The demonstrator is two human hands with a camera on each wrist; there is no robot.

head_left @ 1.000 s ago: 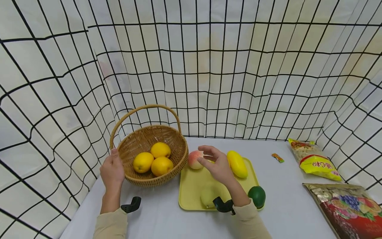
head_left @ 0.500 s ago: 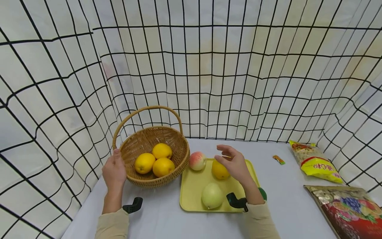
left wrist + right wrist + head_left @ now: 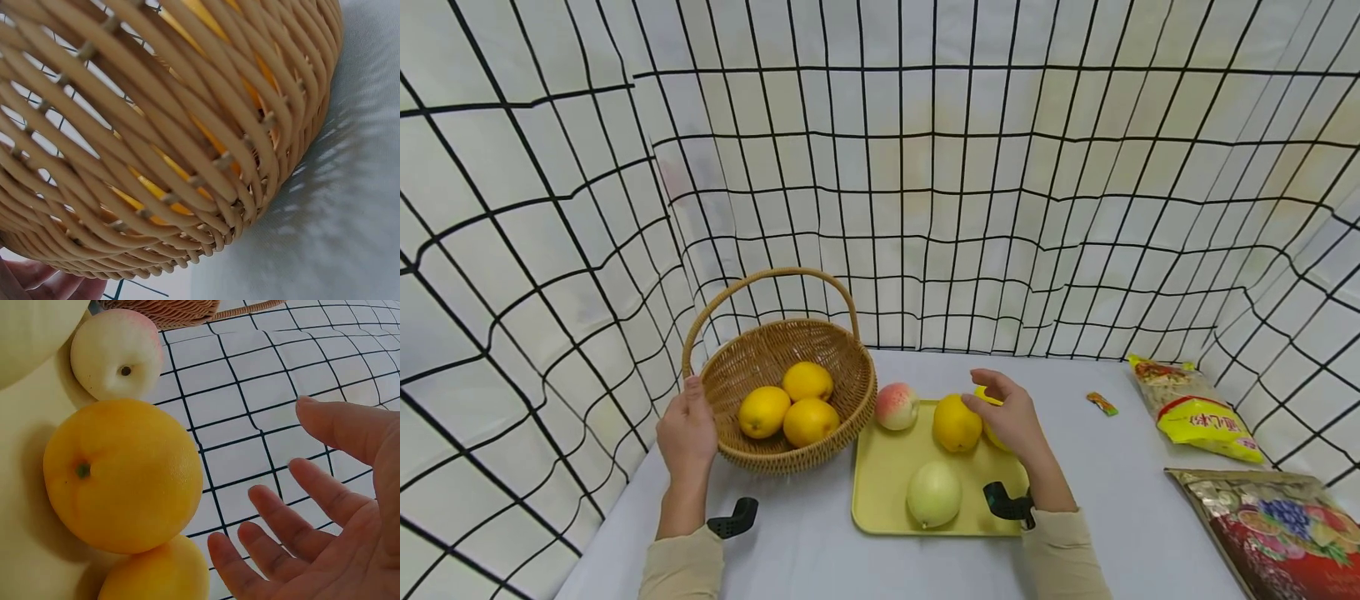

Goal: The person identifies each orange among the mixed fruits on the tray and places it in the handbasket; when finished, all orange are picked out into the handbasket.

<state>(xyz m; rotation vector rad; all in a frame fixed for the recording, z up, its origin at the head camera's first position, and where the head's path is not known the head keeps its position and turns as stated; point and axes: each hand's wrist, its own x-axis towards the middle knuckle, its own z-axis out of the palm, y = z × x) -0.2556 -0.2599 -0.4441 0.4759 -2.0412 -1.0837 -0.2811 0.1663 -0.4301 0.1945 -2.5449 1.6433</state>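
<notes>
My left hand (image 3: 687, 425) grips the left rim of a wicker basket (image 3: 767, 342), which tilts toward me with its arched handle up. Three yellow-orange fruits (image 3: 811, 422) lie inside it. My right hand (image 3: 1013, 417), fingers apart and relaxed, hovers over the back right of a yellow tray (image 3: 880, 479) and holds nothing. Just left of it sits an orange (image 3: 957, 423). A yellow mango (image 3: 159, 575) is partly hidden behind that hand. A pale green round fruit (image 3: 934, 495) is at the tray's front, and a pink-white peach (image 3: 897, 407) at its back left corner.
On the right of the white table are a small snack packet (image 3: 1102, 403), a yellow-and-clear food bag (image 3: 1198, 408) and a red fruit-printed bag (image 3: 1273, 525). A white wall with black grid lines (image 3: 925, 208) encloses the table.
My right hand has moved right, from beside the peach past the orange to the mango. The orange and pale green fruit are now uncovered; the dark green fruit is hidden. The left hand keeps its grip.
</notes>
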